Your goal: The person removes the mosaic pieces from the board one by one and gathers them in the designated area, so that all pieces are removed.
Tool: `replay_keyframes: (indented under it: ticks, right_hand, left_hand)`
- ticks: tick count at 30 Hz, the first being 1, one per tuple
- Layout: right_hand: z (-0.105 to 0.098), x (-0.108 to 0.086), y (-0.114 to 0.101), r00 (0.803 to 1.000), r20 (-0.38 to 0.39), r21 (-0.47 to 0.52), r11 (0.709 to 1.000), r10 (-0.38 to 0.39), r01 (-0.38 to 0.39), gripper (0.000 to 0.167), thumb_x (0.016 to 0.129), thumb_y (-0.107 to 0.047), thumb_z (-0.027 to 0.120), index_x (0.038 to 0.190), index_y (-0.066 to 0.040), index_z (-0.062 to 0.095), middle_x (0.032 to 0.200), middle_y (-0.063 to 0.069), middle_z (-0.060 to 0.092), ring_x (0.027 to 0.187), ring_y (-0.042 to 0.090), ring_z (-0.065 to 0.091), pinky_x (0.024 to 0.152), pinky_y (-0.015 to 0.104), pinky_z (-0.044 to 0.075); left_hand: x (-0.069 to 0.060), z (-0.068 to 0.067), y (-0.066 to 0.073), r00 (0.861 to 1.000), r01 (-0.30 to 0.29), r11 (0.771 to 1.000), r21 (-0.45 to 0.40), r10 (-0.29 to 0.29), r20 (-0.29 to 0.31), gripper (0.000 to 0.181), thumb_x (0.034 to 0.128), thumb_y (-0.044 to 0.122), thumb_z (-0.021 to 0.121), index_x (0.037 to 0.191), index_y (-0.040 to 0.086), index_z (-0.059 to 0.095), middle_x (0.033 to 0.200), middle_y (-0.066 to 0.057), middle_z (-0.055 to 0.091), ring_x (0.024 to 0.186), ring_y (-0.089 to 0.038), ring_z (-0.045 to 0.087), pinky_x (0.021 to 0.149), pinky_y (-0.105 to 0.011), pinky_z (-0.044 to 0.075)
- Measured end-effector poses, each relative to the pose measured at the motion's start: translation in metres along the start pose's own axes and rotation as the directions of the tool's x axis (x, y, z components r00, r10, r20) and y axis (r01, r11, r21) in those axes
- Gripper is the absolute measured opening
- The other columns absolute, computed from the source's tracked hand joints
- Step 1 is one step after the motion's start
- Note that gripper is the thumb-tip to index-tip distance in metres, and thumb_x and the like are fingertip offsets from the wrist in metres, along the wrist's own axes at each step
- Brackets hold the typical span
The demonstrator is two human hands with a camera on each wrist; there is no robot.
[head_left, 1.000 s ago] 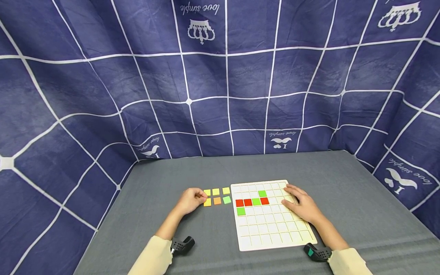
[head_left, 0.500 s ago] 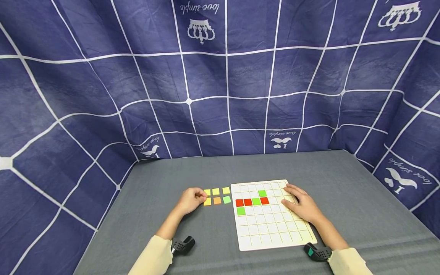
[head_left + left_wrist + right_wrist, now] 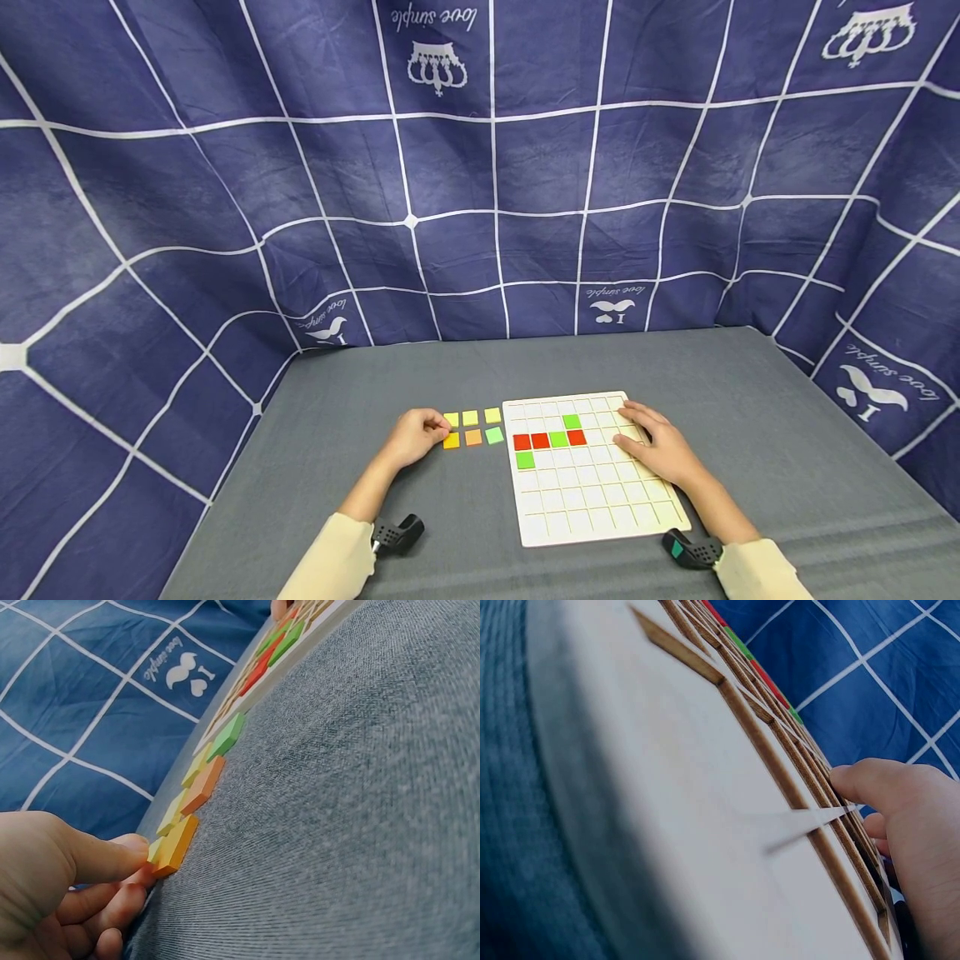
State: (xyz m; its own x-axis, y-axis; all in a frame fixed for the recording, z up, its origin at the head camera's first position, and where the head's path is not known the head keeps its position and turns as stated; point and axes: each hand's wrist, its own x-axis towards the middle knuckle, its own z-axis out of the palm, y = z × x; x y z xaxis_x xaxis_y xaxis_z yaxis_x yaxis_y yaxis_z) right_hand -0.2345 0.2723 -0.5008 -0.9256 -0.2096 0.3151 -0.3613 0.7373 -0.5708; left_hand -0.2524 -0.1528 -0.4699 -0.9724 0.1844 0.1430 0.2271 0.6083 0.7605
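In the head view my left hand (image 3: 414, 437) is at the left end of two rows of small square tiles. Its thumb and forefinger pinch the corner of an amber-yellow tile (image 3: 176, 846), which lies on the grey cloth. Beside that tile are an orange tile (image 3: 473, 437) and a light green tile (image 3: 494, 435). Behind them is a row of pale yellow tiles (image 3: 470, 418). My right hand (image 3: 660, 447) rests with spread fingers on the right edge of a white grid board (image 3: 585, 500). The board bears several red tiles (image 3: 541, 442) and green tiles (image 3: 525, 460).
Grey cloth (image 3: 360, 375) covers the table. Blue curtain with white lines (image 3: 540, 167) hangs behind and along both sides. A black wrist device (image 3: 401, 533) sits on the left wrist, and another black device (image 3: 693, 552) on the right.
The tile at my left fingertips looks a deeper yellow than a second ago. Both hands, the board and the other tiles stay in place.
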Motion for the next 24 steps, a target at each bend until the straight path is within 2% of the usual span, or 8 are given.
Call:
replay_keyframes:
  ticks: [7, 24]
  right_hand:
    - [0.000, 0.000, 0.000, 1.000, 0.001, 0.002, 1.000, 0.000, 0.000, 0.056, 0.090, -0.033, 0.070, 0.132, 0.002, 0.057, 0.142, 0.021, 0.046, 0.131, 0.045, 0.039, 0.100, 0.062, 0.032]
    - [0.001, 0.000, 0.001, 1.000, -0.010, 0.016, 1.000, -0.016, 0.016, 0.054, 0.089, -0.031, 0.071, 0.130, 0.002, 0.058, 0.141, 0.021, 0.047, 0.130, 0.045, 0.041, 0.101, 0.061, 0.032]
  left_hand:
    - [0.001, -0.001, 0.000, 1.000, -0.016, 1.000, -0.003, 0.016, -0.003, 0.005, 0.0845, 0.000, 0.072, 0.080, 0.002, 0.070, 0.073, 0.002, 0.063, 0.063, -0.008, 0.053, 0.060, -0.024, 0.045]
    - [0.006, 0.003, 0.016, 0.998, -0.053, 0.999, -0.012, 0.053, 0.015, 0.005, 0.0856, 0.004, 0.072, 0.084, 0.000, 0.069, 0.073, 0.002, 0.063, 0.064, -0.009, 0.052, 0.059, -0.024, 0.044]
